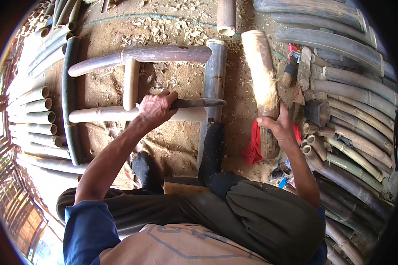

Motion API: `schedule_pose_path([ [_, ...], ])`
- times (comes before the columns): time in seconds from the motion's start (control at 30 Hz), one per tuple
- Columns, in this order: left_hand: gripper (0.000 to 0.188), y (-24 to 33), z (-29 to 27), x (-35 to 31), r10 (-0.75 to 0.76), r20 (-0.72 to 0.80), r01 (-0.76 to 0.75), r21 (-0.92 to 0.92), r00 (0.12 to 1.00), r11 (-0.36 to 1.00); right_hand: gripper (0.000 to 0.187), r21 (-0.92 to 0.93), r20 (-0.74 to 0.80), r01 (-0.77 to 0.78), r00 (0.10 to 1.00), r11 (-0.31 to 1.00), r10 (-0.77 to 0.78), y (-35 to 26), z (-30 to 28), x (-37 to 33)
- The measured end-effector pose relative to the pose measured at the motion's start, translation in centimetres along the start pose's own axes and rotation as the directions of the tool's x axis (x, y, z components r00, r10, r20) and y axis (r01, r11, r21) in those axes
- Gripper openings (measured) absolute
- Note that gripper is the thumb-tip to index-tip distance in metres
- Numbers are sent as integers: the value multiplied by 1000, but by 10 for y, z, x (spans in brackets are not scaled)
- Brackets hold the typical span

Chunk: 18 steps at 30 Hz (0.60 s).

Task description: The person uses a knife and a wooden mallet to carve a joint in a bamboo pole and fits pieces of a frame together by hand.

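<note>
My left hand [157, 108] is closed around a knife, whose dark blade [199, 103] points right over the lower bamboo rail. Under and beside that hand lies a bamboo frame: an upper rail [168, 54], a lower rail [104, 114], a short pale crosspiece [131, 84] and a thick dark post [215, 75] on the right. The knife's handle is hidden in my fist. Toward its lower end, my right hand [280, 126] grips a thick bamboo piece [261, 66], held tilted, its middle pale and frayed. My right thumb lies across its front.
Bamboo poles [353, 90] are stacked along the right, and cut tubes [33, 117] line the left. A red cloth [253, 145] lies behind the held bamboo. Wood chips [163, 33] litter the ground. A dark cup-like container [316, 113] stands by the right stack.
</note>
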<state>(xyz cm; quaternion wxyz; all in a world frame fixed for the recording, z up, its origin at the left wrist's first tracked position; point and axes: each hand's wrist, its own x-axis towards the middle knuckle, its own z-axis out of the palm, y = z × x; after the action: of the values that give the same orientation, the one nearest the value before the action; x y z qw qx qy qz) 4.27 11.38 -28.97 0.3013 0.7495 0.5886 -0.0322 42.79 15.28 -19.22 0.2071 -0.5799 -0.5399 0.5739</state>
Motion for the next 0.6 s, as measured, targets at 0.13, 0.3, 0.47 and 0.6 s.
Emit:
schedule_pose_path([
  [0.13, 32, -2, -1, 1, 10, 10, -10, 12, 1000, 1000, 90, -125, 63, 90, 995, 988, -83, -15, 7, 6],
  [0.3, 25, -4, 8, 6, -58, 58, 55, 67, 997, 996, 85, -659, 170, 213, 976, 721, -133, -34, 1, 6],
  [0.47, 15, -9, 10, 19, 0, 34, -4, 139, 999, 990, 83, -495, 794, 864, 406, -93, -452, -39, -10, 21],
  [0.6, 15, -7, 10, 16, -3, 18, 1, 130, 1000, 992, 82, -645, 764, 742, 614, -185, -201, -18, -30, 95],
])
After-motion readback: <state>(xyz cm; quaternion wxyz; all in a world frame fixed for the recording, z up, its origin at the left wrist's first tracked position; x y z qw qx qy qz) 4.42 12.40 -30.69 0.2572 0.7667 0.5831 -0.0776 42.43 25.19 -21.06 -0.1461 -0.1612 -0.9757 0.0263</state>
